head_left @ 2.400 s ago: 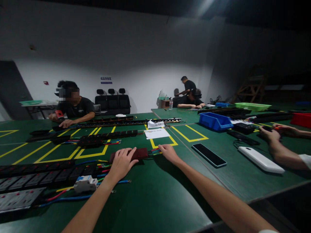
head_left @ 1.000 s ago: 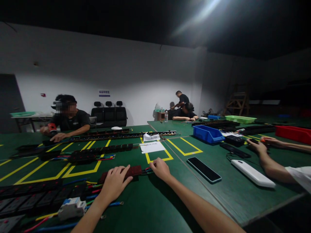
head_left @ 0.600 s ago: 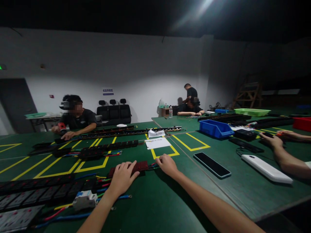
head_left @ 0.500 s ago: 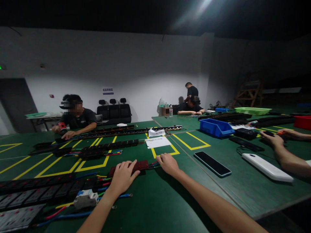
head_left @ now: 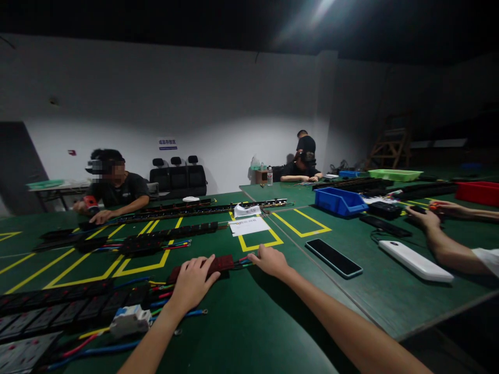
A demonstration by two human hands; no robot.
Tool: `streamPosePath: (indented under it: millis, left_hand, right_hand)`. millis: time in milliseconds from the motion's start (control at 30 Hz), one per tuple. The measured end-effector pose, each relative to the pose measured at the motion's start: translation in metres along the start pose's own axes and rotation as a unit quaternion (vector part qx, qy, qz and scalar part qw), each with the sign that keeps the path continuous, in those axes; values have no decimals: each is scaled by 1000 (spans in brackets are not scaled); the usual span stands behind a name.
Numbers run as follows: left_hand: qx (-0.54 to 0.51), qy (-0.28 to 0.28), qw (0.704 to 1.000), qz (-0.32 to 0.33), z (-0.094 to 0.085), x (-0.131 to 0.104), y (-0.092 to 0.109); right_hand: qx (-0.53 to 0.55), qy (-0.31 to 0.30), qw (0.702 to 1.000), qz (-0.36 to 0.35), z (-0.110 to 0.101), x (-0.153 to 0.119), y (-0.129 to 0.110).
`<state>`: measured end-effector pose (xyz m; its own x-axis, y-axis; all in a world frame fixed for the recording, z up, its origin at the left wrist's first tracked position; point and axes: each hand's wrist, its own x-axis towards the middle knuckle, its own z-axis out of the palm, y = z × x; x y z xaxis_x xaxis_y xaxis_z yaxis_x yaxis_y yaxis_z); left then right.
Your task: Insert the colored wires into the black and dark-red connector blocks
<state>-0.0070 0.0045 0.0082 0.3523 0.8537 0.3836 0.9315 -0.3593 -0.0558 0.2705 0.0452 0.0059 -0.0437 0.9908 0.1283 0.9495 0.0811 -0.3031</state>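
My left hand (head_left: 195, 283) lies over a dark red block-like strip (head_left: 221, 263), with its fingers across the top and its thumb along the near side. Several coloured wires (head_left: 240, 262) come out of the strip's right end. At those wires, my right hand (head_left: 268, 261) is closed in a pinch, and their tips are hidden by the fingers. Below my left hand lie black socket strips (head_left: 70, 311) with blue, red, yellow and green leads. A white circuit breaker (head_left: 130, 321) sits by my left forearm.
A phone (head_left: 334, 258), a white power bank (head_left: 415, 261) and a blue bin (head_left: 340, 202) are on the right. Another person's hands (head_left: 427, 218) are at work there. A co-worker (head_left: 117, 179) holds a red power tool across the table. Paper (head_left: 249, 226) lies ahead.
The view has shifted slightly, so the scene sits a little further left. Both my hands keep their places on the strip and its wires.
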Motion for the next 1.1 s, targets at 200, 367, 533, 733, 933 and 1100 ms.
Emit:
streamPosePath:
  millis: [200,367,533,733,933,1100]
  left_hand:
    - [-3,6,1000,5,2,0,-1]
    - [-13,1,1000,-1,3,0,-2]
    - [-12,1,1000,-3,2,0,-1]
    - [-9,4,1000,3,2,0,-1]
    - [0,2,1000,2,0,-1,0]
    - [0,-2,1000,0,-2,-1,2]
  right_hand:
    - [54,-8,998,11,6,7,5]
    - [136,12,991,13,14,13,7]
    - [180,35,983,-9,21,14,8]
    - [174,76,982,-17,26,14,8]
    - [156,70,985,-19,27,15,9]
    - [148,68,986,-18,24,13,7]
